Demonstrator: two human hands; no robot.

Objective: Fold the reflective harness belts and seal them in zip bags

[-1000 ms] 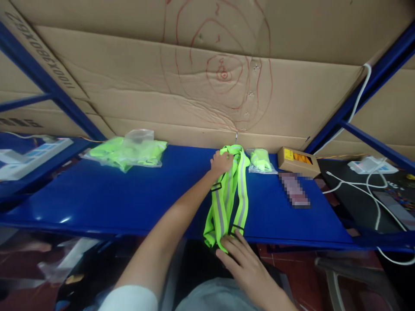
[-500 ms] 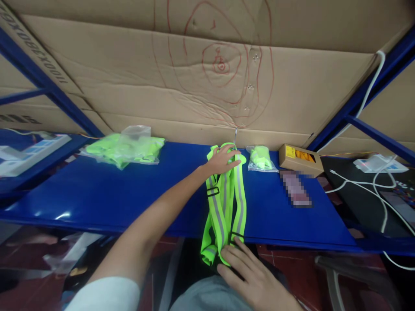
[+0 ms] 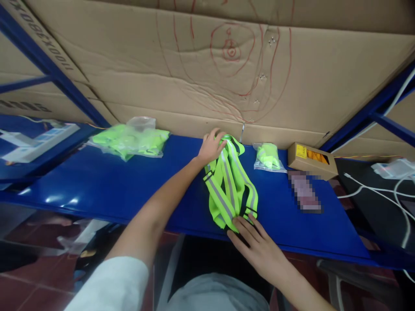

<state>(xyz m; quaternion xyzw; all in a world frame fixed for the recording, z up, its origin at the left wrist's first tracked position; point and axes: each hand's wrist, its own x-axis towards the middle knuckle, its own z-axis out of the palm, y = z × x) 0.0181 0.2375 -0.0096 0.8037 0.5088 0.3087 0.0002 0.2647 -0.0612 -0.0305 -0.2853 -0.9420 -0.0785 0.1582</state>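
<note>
A neon-yellow reflective vest [image 3: 231, 190], made of straps with grey stripes and black buckles, lies bunched lengthwise on the blue table. At its far end my left hand [image 3: 212, 147] is closed around the gathered straps. My right hand [image 3: 259, 248] rests at the near end by the table's front edge. Its fingers are stretched out and apart, with the fingertips touching the lower straps and a black buckle. The undersides of the right fingers are hidden.
Bagged neon-yellow items [image 3: 129, 140] lie at the back left, and a smaller bag [image 3: 268, 156] at the back right. Beside it stand an open-windowed cardboard box [image 3: 311, 160] and a pixelated flat object [image 3: 304, 191]. A cardboard wall [image 3: 129, 65] closes the back; white cables [image 3: 376, 186] run at the right.
The vest's near end, which hung past the table's front edge, now lies on the tabletop. My right hand moved forward with it; my left hand stays at the far end. The view has shifted slightly.
</note>
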